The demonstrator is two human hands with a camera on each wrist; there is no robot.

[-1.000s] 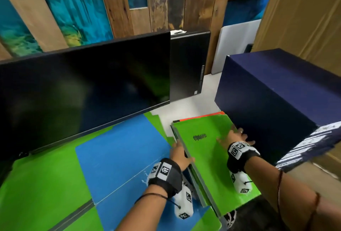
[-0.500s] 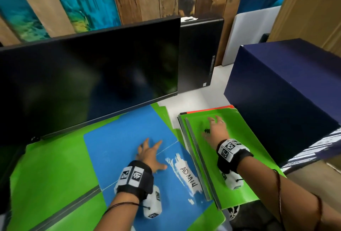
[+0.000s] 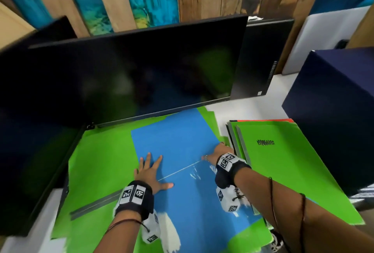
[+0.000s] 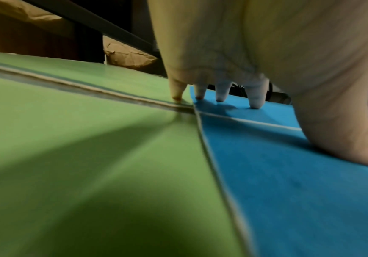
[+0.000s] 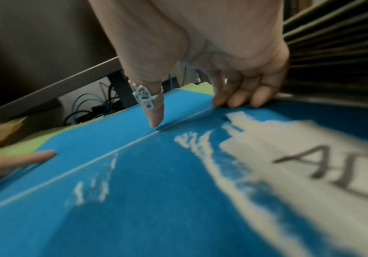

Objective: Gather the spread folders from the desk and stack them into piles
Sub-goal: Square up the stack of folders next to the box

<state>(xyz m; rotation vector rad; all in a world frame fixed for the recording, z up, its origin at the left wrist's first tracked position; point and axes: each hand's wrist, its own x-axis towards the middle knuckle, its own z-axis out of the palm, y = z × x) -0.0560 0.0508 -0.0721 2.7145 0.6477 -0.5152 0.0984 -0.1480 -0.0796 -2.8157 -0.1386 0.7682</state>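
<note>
A blue folder (image 3: pixel 178 143) with a torn white label lies mid-desk over green folders (image 3: pixel 101 163). A second blue sheet's edge crosses it as a thin white line. To the right stands a pile topped by a green folder (image 3: pixel 283 167), with an orange one (image 3: pixel 265 120) beneath. My left hand (image 3: pixel 150 168) lies flat with fingers spread at the blue folder's left edge; the little finger (image 4: pixel 176 93) touches green. My right hand (image 3: pixel 219 151) is at the blue folder's right edge beside the pile. Its bent fingertips (image 5: pixel 235 102) and its thumb press on the blue surface (image 5: pixel 178 191).
A large dark monitor (image 3: pixel 131 74) overhangs the folders' far edge. A black computer tower (image 3: pixel 261 56) stands behind on the white desk (image 3: pixel 249 107). A navy box (image 3: pixel 334 111) borders the pile on the right. Cables (image 5: pixel 90 107) lie under the monitor.
My right hand left the top of the green pile and came to the blue folder's right edge. My left hand slid leftward across the blue folder to its left edge.
</note>
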